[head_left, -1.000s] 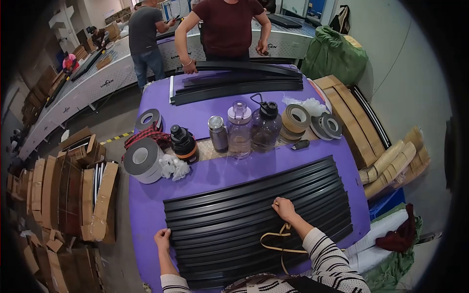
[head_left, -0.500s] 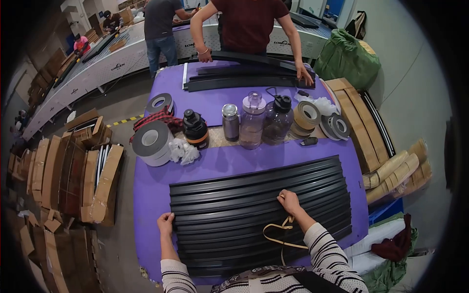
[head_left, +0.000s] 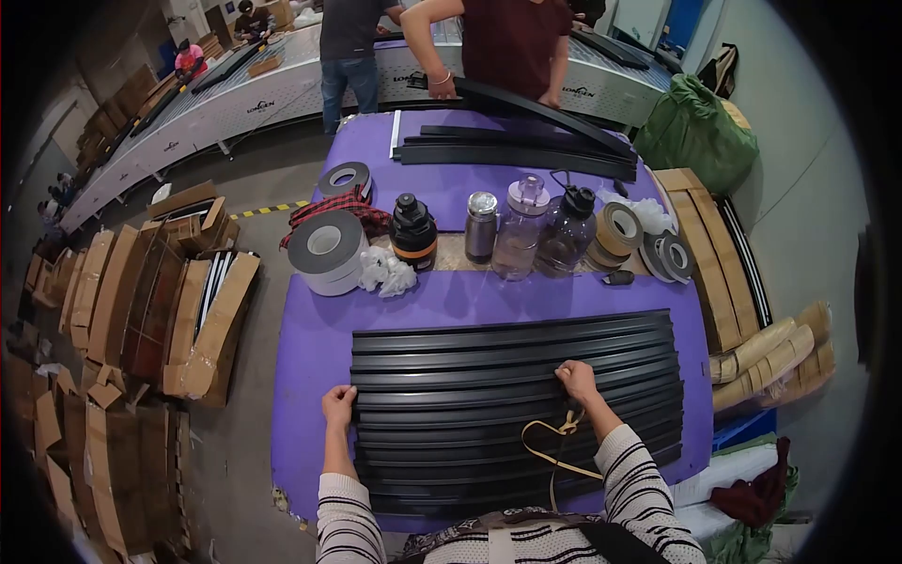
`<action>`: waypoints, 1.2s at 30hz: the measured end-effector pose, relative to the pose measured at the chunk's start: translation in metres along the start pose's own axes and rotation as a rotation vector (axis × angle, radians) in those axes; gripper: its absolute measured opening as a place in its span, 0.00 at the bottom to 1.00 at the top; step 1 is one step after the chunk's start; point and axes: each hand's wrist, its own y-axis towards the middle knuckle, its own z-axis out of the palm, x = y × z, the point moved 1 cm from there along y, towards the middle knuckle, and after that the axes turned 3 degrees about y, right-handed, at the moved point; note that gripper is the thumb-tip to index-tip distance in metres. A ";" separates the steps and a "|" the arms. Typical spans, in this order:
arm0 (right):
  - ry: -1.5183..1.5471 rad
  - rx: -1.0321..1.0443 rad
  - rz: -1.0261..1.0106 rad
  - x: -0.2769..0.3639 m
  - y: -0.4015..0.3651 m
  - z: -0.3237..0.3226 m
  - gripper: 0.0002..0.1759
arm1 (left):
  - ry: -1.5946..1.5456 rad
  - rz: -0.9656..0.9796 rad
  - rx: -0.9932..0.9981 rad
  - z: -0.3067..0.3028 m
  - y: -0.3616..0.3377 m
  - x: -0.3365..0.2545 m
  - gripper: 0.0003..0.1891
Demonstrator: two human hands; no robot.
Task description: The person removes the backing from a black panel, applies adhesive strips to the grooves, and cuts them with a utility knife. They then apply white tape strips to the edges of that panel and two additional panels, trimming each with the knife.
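Several long black profile strips [head_left: 489, 423] lie side by side on the purple table top [head_left: 315, 376] before me. At their left ends, my left hand [head_left: 339, 406] has its fingertips pinched on the end of one strip. My right hand [head_left: 577, 379] rests on the strips right of the middle, fingers closed; what is between them, if anything, is hidden. A thin yellowish cord [head_left: 537, 430] hangs in a loop just below my right wrist, over the strips.
Beyond the strips stand tape rolls [head_left: 324, 254], a black bottle [head_left: 412, 232], a steel flask [head_left: 481, 228] and clear bottles [head_left: 523, 230]. Across the table a person in a dark red shirt [head_left: 512, 47] holds a long black strip [head_left: 554, 117]. Cardboard boxes [head_left: 216, 324] stand at left.
The view has shifted, so the table sits further right. Both my hands stay at about the same places on the strips. The person opposite has lifted one end of a black strip.
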 end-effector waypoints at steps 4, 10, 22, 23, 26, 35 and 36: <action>-0.174 -0.127 -0.042 0.015 -0.006 -0.020 0.11 | -0.002 0.013 0.042 -0.005 0.001 -0.004 0.05; 0.017 -0.492 -0.093 -0.033 -0.036 -0.116 0.11 | -0.042 0.063 0.194 -0.014 0.015 0.016 0.05; 0.566 -0.899 -0.112 -0.159 -0.135 -0.404 0.09 | 1.153 0.627 -0.371 0.025 -0.026 -0.046 0.11; 0.536 -0.911 -0.130 -0.167 -0.136 -0.422 0.09 | 0.839 0.569 -0.167 0.064 -0.058 -0.075 0.11; 0.483 -0.950 -0.200 -0.183 -0.136 -0.474 0.09 | 0.311 0.258 0.516 0.201 -0.182 -0.145 0.12; 0.297 -0.889 -0.168 -0.269 -0.111 -0.586 0.08 | -0.149 0.292 1.083 0.470 -0.439 -0.238 0.25; 0.341 -0.865 -0.194 -0.281 -0.103 -0.586 0.07 | -0.123 0.255 1.040 0.467 -0.442 -0.242 0.24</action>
